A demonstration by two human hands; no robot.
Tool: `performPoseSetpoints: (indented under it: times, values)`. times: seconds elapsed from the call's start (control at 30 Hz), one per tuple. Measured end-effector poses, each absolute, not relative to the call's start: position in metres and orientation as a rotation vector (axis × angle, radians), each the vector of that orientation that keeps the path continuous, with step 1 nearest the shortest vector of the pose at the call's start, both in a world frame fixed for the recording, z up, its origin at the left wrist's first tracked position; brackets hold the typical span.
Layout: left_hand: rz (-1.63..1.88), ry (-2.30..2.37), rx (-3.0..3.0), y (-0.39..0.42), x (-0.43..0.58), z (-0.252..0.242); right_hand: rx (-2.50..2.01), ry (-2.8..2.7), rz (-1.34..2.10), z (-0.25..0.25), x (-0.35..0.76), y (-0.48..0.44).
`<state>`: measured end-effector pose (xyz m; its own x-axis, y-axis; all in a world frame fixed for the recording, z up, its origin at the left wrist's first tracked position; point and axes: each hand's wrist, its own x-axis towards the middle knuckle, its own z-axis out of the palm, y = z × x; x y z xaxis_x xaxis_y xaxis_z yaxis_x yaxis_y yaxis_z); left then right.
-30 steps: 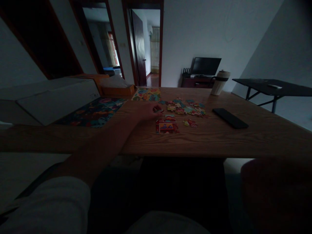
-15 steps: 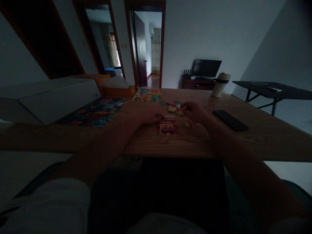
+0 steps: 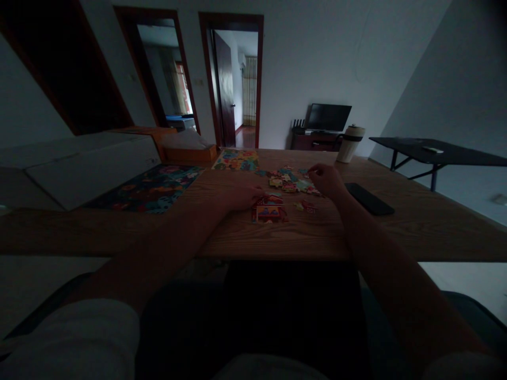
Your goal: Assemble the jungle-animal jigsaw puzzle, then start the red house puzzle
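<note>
both hands (image 3: 241, 196) (image 3: 328, 179) rest with fingers touching the puzzle pieces (image 3: 291, 183).

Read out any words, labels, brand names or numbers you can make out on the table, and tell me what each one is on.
None can be read.
White box: a small dark mark near its right edge, too blurred to read.
Joined puzzle pieces by the left hand: pictures only, no legible letters.
Tumbler and phone: no visible text.
</note>
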<state>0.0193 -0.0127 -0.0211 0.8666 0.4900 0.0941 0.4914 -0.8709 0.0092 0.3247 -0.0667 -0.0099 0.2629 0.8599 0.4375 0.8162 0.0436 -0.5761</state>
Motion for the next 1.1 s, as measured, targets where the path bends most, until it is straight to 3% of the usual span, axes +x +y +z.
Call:
performPoseSetpoints:
  times: [0.27, 0.53, 0.73, 1.1]
  values:
    - [0.041, -0.787, -3.095, -0.022, 0.017, -0.015, -1.723, -1.485, 0.034, -0.007, 0.332, -0.066]
    - [0.267, -1.108, -3.058, -0.038, 0.021, -0.018, -1.781, -1.373, -0.052, -0.013, 0.352, -0.058]
    - [0.062, -0.959, -3.144, -0.031, 0.018, -0.014, -1.772, -1.217, -0.031, -0.014, 0.368, -0.053]
    - [0.116, -0.908, -3.173, -0.028, 0.013, -0.013, -1.815, -1.390, 0.046, -0.022, 0.349, -0.052]
